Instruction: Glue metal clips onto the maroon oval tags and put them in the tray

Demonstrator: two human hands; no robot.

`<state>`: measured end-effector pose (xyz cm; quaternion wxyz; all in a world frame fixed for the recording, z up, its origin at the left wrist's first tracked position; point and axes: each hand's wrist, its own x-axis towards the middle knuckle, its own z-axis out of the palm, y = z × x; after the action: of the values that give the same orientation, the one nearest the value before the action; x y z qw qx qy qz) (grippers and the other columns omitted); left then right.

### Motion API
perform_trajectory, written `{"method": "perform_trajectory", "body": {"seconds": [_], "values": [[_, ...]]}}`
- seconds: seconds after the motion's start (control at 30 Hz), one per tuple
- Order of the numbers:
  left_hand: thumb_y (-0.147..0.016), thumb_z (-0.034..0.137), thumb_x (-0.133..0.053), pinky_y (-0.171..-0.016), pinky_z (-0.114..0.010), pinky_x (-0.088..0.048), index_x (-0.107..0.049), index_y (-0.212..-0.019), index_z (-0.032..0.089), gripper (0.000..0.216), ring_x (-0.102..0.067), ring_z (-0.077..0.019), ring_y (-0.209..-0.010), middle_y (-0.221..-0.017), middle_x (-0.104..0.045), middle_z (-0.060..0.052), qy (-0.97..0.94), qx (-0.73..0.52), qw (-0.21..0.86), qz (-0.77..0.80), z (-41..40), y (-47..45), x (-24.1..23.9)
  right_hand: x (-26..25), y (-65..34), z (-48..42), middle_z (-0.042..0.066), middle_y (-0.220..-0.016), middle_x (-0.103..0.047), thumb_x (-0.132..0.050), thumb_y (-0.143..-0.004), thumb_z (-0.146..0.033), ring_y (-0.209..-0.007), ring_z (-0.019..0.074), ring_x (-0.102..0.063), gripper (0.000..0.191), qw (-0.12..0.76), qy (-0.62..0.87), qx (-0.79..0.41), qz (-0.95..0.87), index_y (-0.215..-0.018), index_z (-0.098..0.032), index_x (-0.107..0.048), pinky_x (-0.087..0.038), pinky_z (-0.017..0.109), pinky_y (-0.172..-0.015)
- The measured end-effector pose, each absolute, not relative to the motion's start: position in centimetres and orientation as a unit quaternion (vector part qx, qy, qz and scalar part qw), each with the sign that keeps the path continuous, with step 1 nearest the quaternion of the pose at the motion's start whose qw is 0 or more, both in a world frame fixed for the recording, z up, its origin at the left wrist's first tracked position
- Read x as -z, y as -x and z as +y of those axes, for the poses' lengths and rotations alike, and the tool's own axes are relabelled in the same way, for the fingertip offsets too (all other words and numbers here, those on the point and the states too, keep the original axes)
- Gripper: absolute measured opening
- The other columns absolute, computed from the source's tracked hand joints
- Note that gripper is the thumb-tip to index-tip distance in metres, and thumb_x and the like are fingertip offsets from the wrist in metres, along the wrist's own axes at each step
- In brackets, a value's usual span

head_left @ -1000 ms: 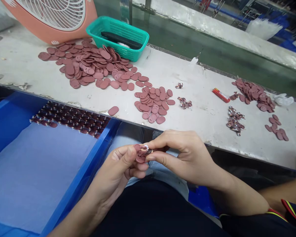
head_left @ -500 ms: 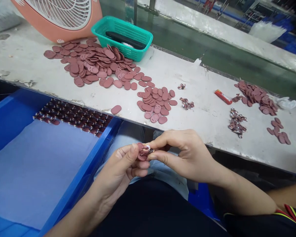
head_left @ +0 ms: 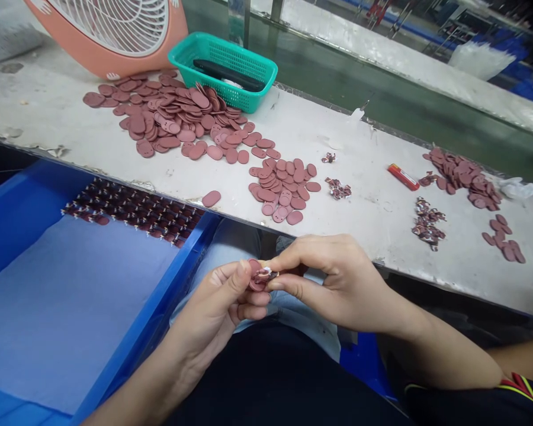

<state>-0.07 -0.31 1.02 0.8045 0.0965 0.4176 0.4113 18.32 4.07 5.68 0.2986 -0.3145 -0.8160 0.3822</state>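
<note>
Over my lap, my left hand [head_left: 231, 293] pinches a reddish-brown oval disc [head_left: 254, 280] between thumb and fingers. My right hand [head_left: 324, 275] pinches a small brown-and-white figure-like piece [head_left: 265, 273] against the disc's face. The fingertips hide part of both, so I cannot tell whether they are joined. On the bench beyond lies a small pile of similar discs [head_left: 284, 186], with small brown-and-white pieces [head_left: 339, 189] just right of it. One single disc [head_left: 211, 198] rests near the bench edge.
A large disc heap [head_left: 169, 118] lies before a green basket [head_left: 262, 100] and an orange fan [head_left: 177, 44]. At left, a blue bin [head_left: 128, 331] holds rows of assembled dark pieces [head_left: 133, 207]. More discs [head_left: 462, 171] and a red packet [head_left: 403, 177] are at right; another person's arm [head_left: 524, 358] shows.
The small piece has shifted slightly and turned against the disc in my fingers. Both hands keep their grip in nearly the same place; the whole view has moved a little.
</note>
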Motion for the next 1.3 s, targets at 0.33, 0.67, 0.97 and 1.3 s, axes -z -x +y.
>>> {"method": "perform_trajectory", "body": {"seconds": [0.33,0.67,0.97,1.3], "values": [[-0.061,0.049,-0.091,-0.053,-0.017,-0.053,-0.082,-0.077,0.019,0.035,-0.061,-0.0095,-0.052,-0.06,-0.07,-0.002,-0.159,-0.437,0.775,0.428,-1.0,0.1,-2.1,-5.7,-18.2,3.0,0.005,-0.087,-0.077,-0.069,-0.088,-0.003,-0.075,0.013,-0.07,0.016,0.334,0.266,-0.345,-0.836,-0.101,-0.012,-0.069,-0.056,0.024,-0.071],[-0.063,0.046,-0.09,-0.054,-0.016,-0.052,-0.083,-0.078,0.02,0.031,-0.063,-0.0101,-0.054,-0.062,-0.073,-0.004,-0.166,-0.44,0.791,0.393,-1.0,0.2,-2.0,-6.5,-18.2,2.8,0.006,-0.086,-0.077,-0.064,-0.093,-0.005,-0.077,0.0115,-0.071,0.017,0.325,0.254,-0.35,-0.841,-0.108,-0.014,-0.066,-0.056,0.022,-0.071],[-0.068,0.048,-0.086,-0.054,-0.02,-0.05,-0.082,-0.083,0.018,0.034,-0.058,-0.0111,-0.056,-0.066,-0.07,-0.004,-0.16,-0.421,0.794,0.409,-0.8,0.2,-1.7,-5.8,-18.0,3.2,0.007,-0.084,-0.076,-0.065,-0.091,-0.007,-0.072,0.0151,-0.068,0.015,0.316,0.271,-0.336,-0.845,-0.104,-0.015,-0.068,-0.057,0.027,-0.065],[-0.06,0.05,-0.091,-0.055,-0.017,-0.052,-0.079,-0.074,0.016,0.039,-0.06,-0.0099,-0.054,-0.063,-0.068,-0.002,-0.138,-0.428,0.787,0.422,-0.8,0.1,-1.1,-4.8,-17.9,3.3,0.006,-0.085,-0.076,-0.067,-0.09,-0.009,-0.072,0.0145,-0.069,0.014,0.333,0.277,-0.337,-0.836,-0.102,-0.016,-0.07,-0.057,0.026,-0.066]]}}
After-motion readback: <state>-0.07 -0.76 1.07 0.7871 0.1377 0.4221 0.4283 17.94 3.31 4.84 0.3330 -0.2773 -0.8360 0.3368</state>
